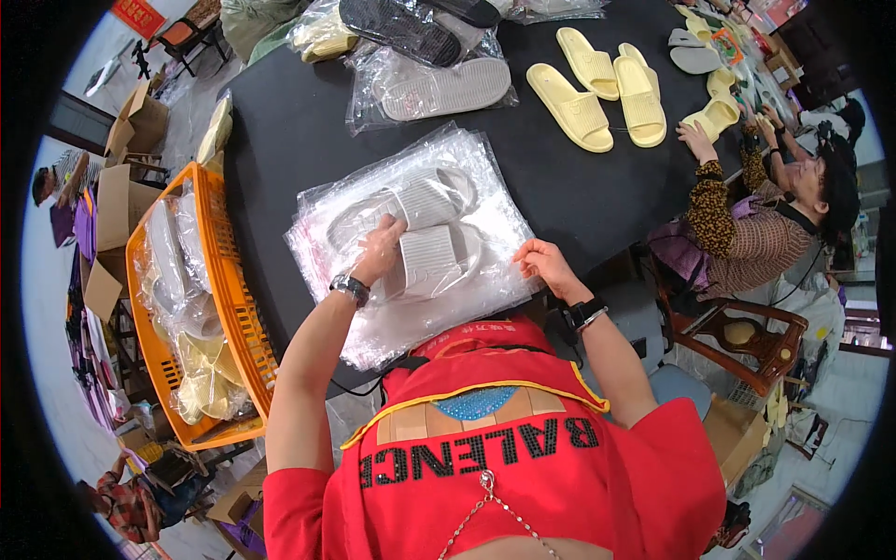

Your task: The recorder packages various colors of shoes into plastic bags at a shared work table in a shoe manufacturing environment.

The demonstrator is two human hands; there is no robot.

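Nearest the camera, red clothing is seen at the near edge of the black table. The table's left edge is flanked by an orange basket; beyond the right edge, a co-worker is seated. Bare tabletop is left between the stack of clear bags and the four yellow slippers at far right; at the far side, bagged slippers are laid. Two grey slippers are placed atop the stack. They are touched by the left hand, fingers bent; whether they are gripped cannot be told. The right hand is held half-curled at the stack's right edge; any pinch cannot be made out.
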